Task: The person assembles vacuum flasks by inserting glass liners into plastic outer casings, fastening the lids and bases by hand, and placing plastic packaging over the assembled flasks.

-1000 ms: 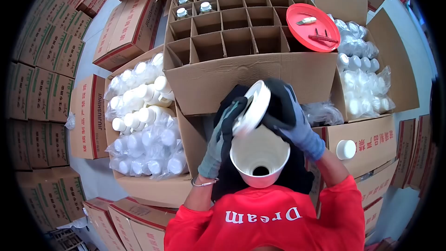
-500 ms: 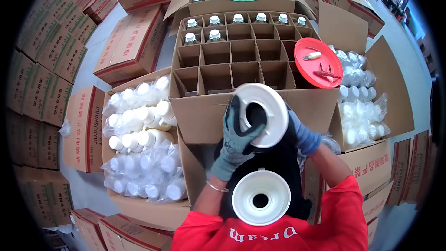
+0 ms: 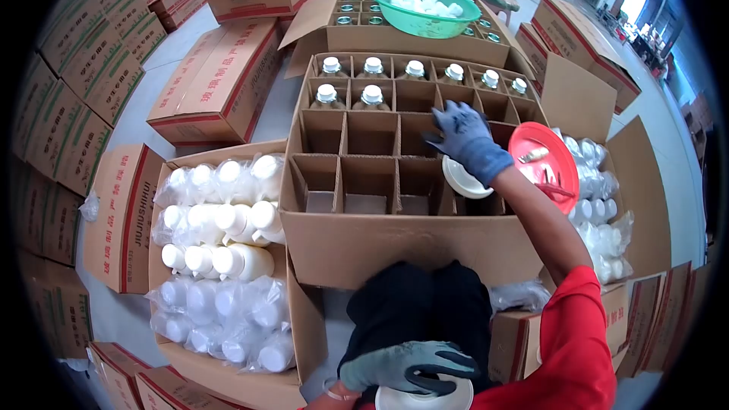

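My right hand point(image 3: 469, 140), in a blue-grey glove, reaches over the divided carton point(image 3: 410, 247) with fingers spread and nothing visible in them. Beneath its wrist, a white round part point(image 3: 465, 180) lies on the dividers, partly covered. My left hand point(image 3: 410, 367), gloved too, is at the bottom in front of my dark trousers, its fingers bent over the rim of a white round container point(image 3: 421, 401). The frame's edge cuts off that container. White-capped bottles point(image 3: 371, 96) stand in the carton's far rows. A red lid point(image 3: 550, 153) with small tools rests at its right.
An open box of plastic-wrapped white bottles point(image 3: 244, 262) is on the left, with another such box point(image 3: 645, 182) on the right. Beyond the carton, a green basin point(image 3: 425, 24) of white caps sits on a second divided box. Closed cartons point(image 3: 216, 80) stand around.
The white ring-like part has gone from between my hands to the carton's top. My right hand has moved forward over the compartments; my left hand has come down onto the white container. The view has shifted.
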Demonstrator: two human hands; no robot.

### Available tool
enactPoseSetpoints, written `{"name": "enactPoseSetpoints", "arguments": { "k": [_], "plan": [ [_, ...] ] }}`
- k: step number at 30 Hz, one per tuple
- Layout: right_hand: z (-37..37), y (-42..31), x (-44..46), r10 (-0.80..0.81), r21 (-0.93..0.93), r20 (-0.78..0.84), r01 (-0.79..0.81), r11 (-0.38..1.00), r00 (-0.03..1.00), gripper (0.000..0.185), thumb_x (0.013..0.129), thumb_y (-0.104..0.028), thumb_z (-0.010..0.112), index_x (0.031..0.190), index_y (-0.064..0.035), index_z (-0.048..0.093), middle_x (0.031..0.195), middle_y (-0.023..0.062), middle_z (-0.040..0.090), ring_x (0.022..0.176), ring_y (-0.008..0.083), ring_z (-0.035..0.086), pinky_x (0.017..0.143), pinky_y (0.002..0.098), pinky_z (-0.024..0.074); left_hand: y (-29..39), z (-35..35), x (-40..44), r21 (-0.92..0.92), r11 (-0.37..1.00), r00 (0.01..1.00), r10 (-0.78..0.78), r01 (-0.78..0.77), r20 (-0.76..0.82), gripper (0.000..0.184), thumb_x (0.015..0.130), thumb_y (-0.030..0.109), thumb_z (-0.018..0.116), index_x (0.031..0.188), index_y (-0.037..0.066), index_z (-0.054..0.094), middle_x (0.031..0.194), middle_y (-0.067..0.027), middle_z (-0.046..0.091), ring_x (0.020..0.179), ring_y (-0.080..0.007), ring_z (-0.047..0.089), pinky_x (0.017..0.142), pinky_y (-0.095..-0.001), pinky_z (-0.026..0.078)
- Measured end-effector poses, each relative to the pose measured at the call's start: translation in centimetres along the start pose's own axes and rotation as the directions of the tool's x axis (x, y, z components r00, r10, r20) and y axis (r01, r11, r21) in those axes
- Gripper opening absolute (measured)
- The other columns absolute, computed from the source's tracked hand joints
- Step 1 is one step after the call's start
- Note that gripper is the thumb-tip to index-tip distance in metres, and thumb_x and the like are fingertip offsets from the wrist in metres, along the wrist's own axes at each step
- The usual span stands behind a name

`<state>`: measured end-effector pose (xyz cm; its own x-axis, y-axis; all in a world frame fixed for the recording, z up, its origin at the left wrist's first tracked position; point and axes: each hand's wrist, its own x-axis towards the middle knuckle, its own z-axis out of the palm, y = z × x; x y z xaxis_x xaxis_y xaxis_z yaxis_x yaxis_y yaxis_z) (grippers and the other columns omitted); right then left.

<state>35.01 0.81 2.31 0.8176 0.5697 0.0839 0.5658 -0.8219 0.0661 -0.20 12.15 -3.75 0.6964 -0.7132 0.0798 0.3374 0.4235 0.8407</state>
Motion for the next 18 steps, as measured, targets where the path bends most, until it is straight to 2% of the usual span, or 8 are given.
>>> {"name": "enactPoseSetpoints", "arguments": {
  "k": [1,2,4,7,10,13,16,18],
  "plan": [
    [1.2,-0.8,2.6,-0.125,0.006,-0.178,0.129,0.992,0.976,0.049,0.084,-0.043,0.067,0.117,-0.0077,0.061,0.113,0.0177,0.060,0.107,0.0355,0.058,0.093,0.0458,0.0471,-1.8,0.3,-1.4,-0.539,0.826,0.945,-0.288,0.164,-0.155,0.061,0.088,0.028,0.066,0.143,0.008,0.047,0.143,-0.0175,0.049,0.135,-0.0298,0.045,0.112,-0.0377,0.034],
    [1.6,-1.9,5.6,-0.153,0.056,-0.135,0.161,0.985,0.979,0.045,0.083,-0.039,0.068,0.114,-0.0068,0.061,0.114,0.0184,0.059,0.110,0.0362,0.057,0.094,0.0460,0.0468,-0.7,-0.4,-0.3,-0.048,0.977,0.964,-0.214,0.209,-0.158,0.062,0.087,0.027,0.066,0.143,0.008,0.046,0.141,-0.0175,0.050,0.133,-0.0301,0.046,0.111,-0.0374,0.035],
    [3.9,-3.8,11.4,-0.190,0.110,-0.105,0.201,0.973,0.976,0.047,0.082,-0.034,0.069,0.121,-0.0085,0.058,0.115,0.0214,0.059,0.110,0.0390,0.057,0.094,0.0470,0.0477,3.1,-2.1,4.1,0.850,0.515,0.990,-0.130,0.114,-0.054,0.064,0.085,0.026,0.066,0.143,0.008,0.044,0.138,-0.0175,0.052,0.129,-0.0307,0.048,0.110,-0.0366,0.037],
    [8.4,-5.1,18.0,-0.037,0.180,-0.035,0.042,0.983,0.999,0.052,0.080,-0.035,0.070,0.122,-0.0080,0.055,0.117,0.0238,0.059,0.106,0.0411,0.061,0.090,0.0477,0.0506,4.4,-3.3,8.7,0.906,0.364,0.955,-0.271,0.216,-0.119,0.063,0.079,0.028,0.072,0.135,0.009,0.049,0.129,-0.0125,0.054,0.117,-0.0298,0.054,0.100,-0.0397,0.044],
    [11.7,-4.9,19.7,-0.058,0.124,-0.100,0.070,0.990,0.993,0.052,0.078,-0.035,0.070,0.120,-0.0084,0.056,0.115,0.0241,0.060,0.102,0.0411,0.063,0.087,0.0484,0.0519,-0.2,-5.4,9.4,0.957,0.183,0.912,0.385,-0.225,0.141,0.060,0.078,0.028,0.074,0.130,0.010,0.050,0.111,-0.0119,0.054,0.108,-0.0288,0.055,0.089,-0.0398,0.048],
    [11.3,-4.3,20.5,-0.106,0.171,0.076,0.092,0.981,0.992,0.049,0.076,-0.034,0.071,0.116,-0.0096,0.057,0.110,0.0245,0.061,0.100,0.0406,0.064,0.088,0.0476,0.0521,1.0,-5.3,9.5,0.947,0.301,0.984,0.165,-0.117,0.069,0.062,0.077,0.026,0.075,0.131,0.010,0.048,0.111,-0.0122,0.053,0.110,-0.0284,0.054,0.086,-0.0378,0.050],
    [7.8,-3.9,18.1,-0.053,0.253,-0.056,0.066,0.965,0.997,0.045,0.074,-0.034,0.071,0.111,-0.0093,0.059,0.106,0.0226,0.062,0.097,0.0403,0.064,0.087,0.0464,0.0520,4.0,-4.4,9.7,0.939,0.339,0.987,-0.162,0.064,-0.009,0.063,0.079,0.024,0.075,0.133,0.006,0.049,0.123,-0.0140,0.055,0.116,-0.0301,0.054,0.092,-0.0365,0.049],
    [4.9,-3.0,16.3,-0.043,0.291,-0.211,0.105,0.951,0.977,0.046,0.076,-0.036,0.071,0.111,-0.0094,0.058,0.104,0.0214,0.060,0.094,0.0397,0.064,0.085,0.0468,0.0517,3.8,-4.7,8.6,0.814,0.581,0.997,0.075,-0.023,-0.025,0.057,0.082,0.019,0.072,0.133,0.004,0.052,0.127,-0.0153,0.056,0.119,-0.0307,0.054,0.099,-0.0370,0.045]
  ]
}}
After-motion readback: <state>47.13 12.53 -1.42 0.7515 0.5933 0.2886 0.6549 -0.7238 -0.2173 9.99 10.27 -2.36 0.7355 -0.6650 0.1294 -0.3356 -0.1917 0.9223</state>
